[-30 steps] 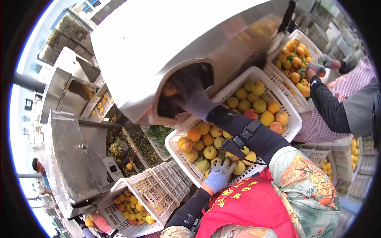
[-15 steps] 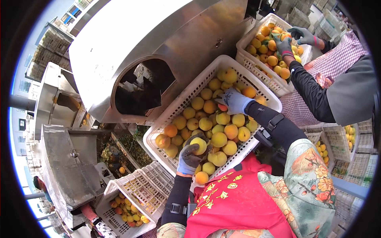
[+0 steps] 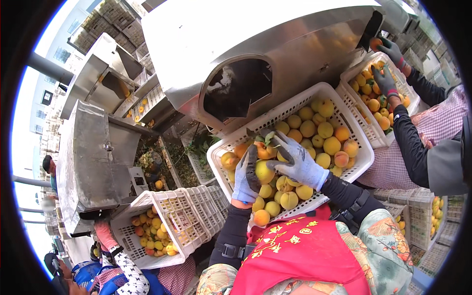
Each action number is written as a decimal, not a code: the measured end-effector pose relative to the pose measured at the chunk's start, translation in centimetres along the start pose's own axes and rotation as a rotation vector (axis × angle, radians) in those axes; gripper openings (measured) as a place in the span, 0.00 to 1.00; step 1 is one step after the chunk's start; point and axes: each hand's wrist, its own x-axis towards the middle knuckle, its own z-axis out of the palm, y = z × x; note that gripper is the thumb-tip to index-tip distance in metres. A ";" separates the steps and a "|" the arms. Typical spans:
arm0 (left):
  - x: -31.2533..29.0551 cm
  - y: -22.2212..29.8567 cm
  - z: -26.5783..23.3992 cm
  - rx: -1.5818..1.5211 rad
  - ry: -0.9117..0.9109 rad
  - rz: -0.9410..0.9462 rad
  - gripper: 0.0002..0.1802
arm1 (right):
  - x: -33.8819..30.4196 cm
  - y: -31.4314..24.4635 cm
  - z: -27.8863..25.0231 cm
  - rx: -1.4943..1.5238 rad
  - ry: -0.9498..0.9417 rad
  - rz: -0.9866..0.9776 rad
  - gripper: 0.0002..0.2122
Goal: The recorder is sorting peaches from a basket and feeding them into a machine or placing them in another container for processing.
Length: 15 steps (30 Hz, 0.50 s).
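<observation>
Head view, crate [image 3: 330, 91]: well stocked with peaches [image 3: 289, 200]; filling looks far along.
Leafy peach [image 3: 266, 151]: between my hands, over crate; leaf not yet off.
My left hand [image 3: 246, 181]: fingers curved; grip, cannot tell.
My right hand [image 3: 301, 162]: fingers spread; grip, cannot tell.

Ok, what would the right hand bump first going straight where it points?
Probably the leafy orange fruit close by; depth is unclear, so the right hand may already be touching it.

Looks like a fruit-handling worksite, judging by the steel machine [image 3: 307, 56], white crate [image 3: 363, 160] of fruit [image 3: 332, 145] before it, stacked crates [image 3: 101, 23] beyond it, and co-worker [image 3: 445, 160] to its right.
</observation>
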 end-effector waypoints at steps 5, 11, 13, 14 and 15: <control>1.2 -1.8 -1.9 0.107 0.061 0.030 0.32 | 3.7 -1.7 1.2 0.228 -0.008 0.247 0.38; 1.8 -3.6 -1.3 -0.614 0.156 -0.313 0.31 | 8.4 -0.1 3.4 -0.097 0.273 -0.004 0.38; 1.9 -2.7 -1.2 -1.163 0.173 -0.478 0.29 | 9.5 0.4 3.5 -0.209 0.238 0.053 0.39; 1.9 -2.6 -1.1 -1.516 0.167 -0.559 0.28 | 9.6 1.0 3.8 -0.244 0.235 0.062 0.39; 1.5 -2.9 -1.1 -1.441 0.175 -0.607 0.29 | 9.7 1.4 4.4 -0.273 0.233 0.069 0.39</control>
